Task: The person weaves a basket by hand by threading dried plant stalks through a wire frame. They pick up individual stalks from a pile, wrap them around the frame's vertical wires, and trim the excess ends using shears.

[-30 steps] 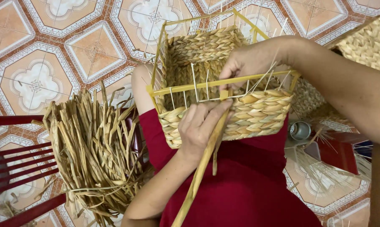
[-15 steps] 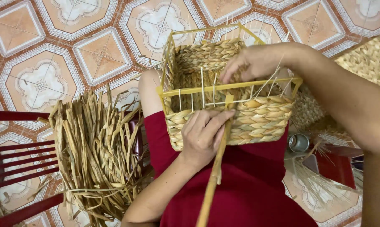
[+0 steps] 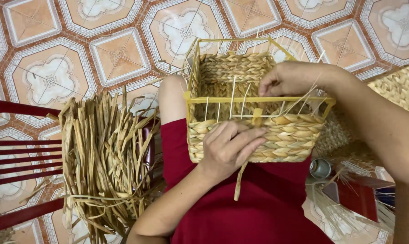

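Observation:
A partly woven basket (image 3: 286, 140) on a yellow wire frame (image 3: 258, 99) rests on my lap, over red cloth. My left hand (image 3: 229, 149) presses flat against the basket's near woven wall, its fingers on a dried straw strand (image 3: 240, 180) that hangs down below the basket. My right hand (image 3: 295, 79) reaches over the frame's top rim and pinches the strand's upper part inside the basket, among thin upright wires.
A big bundle of dried straw strands (image 3: 105, 158) lies on a red chair (image 3: 19, 158) at my left. Another woven piece (image 3: 399, 90) sits at the right edge. A small metal can (image 3: 321, 168) and loose thin stalks (image 3: 340, 208) lie on the patterned tile floor (image 3: 78, 54).
The long strand has been drawn up through the basket wall, so much less hangs below. My left hand has shifted from gripping it to lying flatter on the weave.

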